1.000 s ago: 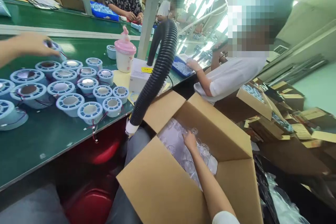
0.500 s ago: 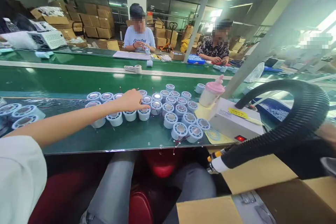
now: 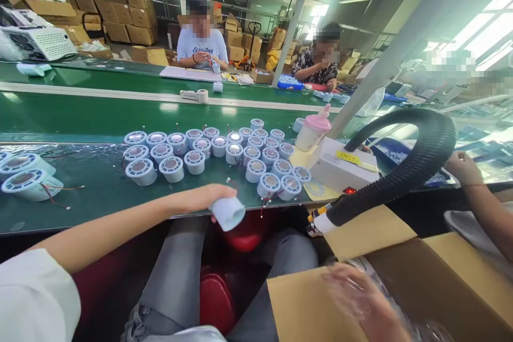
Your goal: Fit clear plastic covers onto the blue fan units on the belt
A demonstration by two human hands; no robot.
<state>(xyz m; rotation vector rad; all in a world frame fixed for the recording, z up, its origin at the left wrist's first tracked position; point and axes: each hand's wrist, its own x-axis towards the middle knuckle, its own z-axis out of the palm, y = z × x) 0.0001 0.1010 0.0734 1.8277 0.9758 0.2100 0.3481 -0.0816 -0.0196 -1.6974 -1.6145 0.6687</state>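
Left hand grips a pale-blue cylindrical housing by its side at worktop's front edge, leaving the open end free toward 5 o'clock. Standing housings, toward 12, sit ring-up, presumably for stability. Right hand, toward 4 by carton, blurred; appears closed round a clear plastic piece.

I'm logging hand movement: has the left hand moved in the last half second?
Yes: against the bench, the left hand has come nearer the person, from over the standing blue parts to the bench's front edge.
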